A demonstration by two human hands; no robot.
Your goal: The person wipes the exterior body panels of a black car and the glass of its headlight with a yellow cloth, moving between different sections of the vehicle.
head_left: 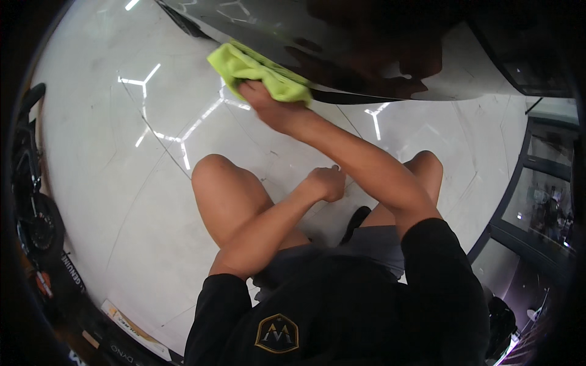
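My right hand (268, 105) grips a bright yellow-green microfibre cloth (251, 68), folded and bunched. The cloth lies against the lower edge of a dark, glossy car body panel (366, 58), and part of my fingers is hidden in its folds. Between my knees, below my right forearm, my left hand (328, 183) is closed in a loose fist. No object shows in that fist, and it is apart from the car and the cloth.
I am squatting on a pale, shiny floor (122, 183) that reflects ceiling lights. A motorcycle (39, 219) stands at the far left, with dark boxes or banners below it. A dark-framed glass cabinet or door (537, 201) is on the right.
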